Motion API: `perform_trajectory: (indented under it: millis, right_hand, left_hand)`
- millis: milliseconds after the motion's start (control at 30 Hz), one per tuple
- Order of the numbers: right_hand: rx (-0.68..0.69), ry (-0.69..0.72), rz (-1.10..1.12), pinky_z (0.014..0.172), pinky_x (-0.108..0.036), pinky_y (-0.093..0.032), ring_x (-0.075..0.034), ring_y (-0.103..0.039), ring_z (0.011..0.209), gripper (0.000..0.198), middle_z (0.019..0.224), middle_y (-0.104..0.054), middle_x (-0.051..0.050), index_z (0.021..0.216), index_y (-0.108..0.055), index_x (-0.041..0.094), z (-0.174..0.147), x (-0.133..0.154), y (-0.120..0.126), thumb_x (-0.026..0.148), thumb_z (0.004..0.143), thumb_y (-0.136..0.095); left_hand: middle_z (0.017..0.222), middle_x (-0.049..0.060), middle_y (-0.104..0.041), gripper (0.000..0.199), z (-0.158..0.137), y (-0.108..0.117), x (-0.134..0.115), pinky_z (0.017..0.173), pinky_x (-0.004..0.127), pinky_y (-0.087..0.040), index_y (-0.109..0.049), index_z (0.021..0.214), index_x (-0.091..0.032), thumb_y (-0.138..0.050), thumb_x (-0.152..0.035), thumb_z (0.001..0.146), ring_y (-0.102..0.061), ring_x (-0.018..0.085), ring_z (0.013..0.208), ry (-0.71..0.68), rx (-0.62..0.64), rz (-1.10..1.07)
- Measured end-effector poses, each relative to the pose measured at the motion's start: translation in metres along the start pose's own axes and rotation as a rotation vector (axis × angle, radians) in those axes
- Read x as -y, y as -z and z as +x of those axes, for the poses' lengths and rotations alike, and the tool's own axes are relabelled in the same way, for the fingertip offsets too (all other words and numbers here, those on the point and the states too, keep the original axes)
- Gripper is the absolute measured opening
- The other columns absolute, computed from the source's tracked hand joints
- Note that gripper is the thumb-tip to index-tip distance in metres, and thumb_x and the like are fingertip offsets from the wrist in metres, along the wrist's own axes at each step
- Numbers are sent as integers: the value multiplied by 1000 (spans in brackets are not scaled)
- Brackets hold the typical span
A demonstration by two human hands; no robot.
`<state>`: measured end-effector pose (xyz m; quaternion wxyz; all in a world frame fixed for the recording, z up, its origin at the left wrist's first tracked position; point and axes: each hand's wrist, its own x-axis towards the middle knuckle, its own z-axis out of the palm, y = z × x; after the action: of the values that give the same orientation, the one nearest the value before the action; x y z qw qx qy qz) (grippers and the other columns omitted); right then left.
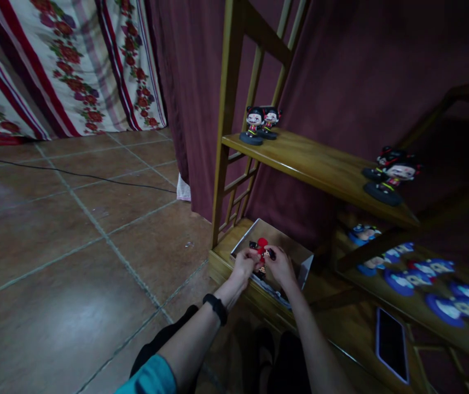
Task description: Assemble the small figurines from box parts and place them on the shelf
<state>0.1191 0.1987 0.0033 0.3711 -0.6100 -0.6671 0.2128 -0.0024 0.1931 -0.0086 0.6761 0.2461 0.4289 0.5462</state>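
Small figurine (pixel 271 253) | was in or over open box (pixel 282 235), toward its left edge | right hand (pixel 279 267) pinched it; left hand (pixel 244 264) had narrowed fingers, contents unclear | light grip, clear of near edge, suited best

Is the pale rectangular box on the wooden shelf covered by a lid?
No, the pale box stands open, with the left hand and right hand over it.

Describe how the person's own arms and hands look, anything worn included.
The left hand and right hand wear no gloves. The left arm has a black band near the wrist and a teal sleeve farther up. The right arm shows neither band nor sleeve.
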Motion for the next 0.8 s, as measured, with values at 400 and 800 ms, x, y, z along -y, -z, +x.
perform_trajectory:
  millis: [400,800]
  right_hand:
    - [-21,-202,565,70,-29,-46,-15,-58,74,29,87,-64,-4,90,-61,20,1,-13,-7,30,63,-60]
    - [66,-334,799,59,-27,-47,-15,-59,63,23,72,-65,-1,72,-63,18,-2,7,-12,36,59,-66]
  left_hand:
    - [71,7,-65,21,6,5,-13,61,25,-54,-53,84,-11,-58,-1,66,-63,14,60,218,24,-155]
    - [66,6,-64,17,8,7,-12,56,24,-55,-52,78,-12,-62,-6,66,-63,13,56,185,35,-116]
